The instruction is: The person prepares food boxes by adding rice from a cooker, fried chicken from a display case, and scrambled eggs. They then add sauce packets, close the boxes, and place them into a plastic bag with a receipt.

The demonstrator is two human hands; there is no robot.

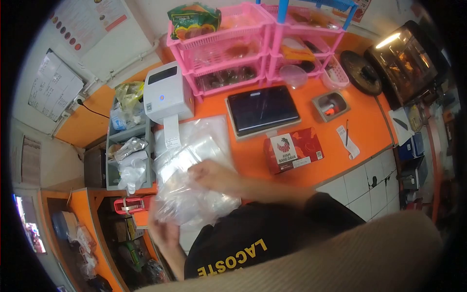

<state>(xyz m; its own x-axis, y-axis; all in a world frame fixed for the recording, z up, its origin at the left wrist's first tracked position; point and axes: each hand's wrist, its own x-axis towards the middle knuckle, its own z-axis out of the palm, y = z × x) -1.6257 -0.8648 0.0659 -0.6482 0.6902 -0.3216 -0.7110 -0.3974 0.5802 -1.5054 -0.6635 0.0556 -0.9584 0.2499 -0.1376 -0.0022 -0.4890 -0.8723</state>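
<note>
A crinkled clear plastic bag (182, 199) is spread between my two hands, over a stack of flat clear plastic (214, 134) on the orange counter. My right hand (209, 175) is closed, its fingers pinched on the bag's upper part. At the bag's lower left edge, my left hand (165, 231) has its fingers curled against the plastic, partly hidden and slightly blurred. Just above the bag, a white label printer (168, 92) has a printed paper strip (171, 131) hanging out. A red and white food box (294, 150) stands to the right of my right hand.
A tablet (264, 109) lies on the orange counter (360, 129) below pink shelf racks (224, 48). Farther right are a metal tub (331, 105), a receipt with a pen (348, 143) and a lit display case (404, 58). A grey divided bin (129, 146) holds bags at the left.
</note>
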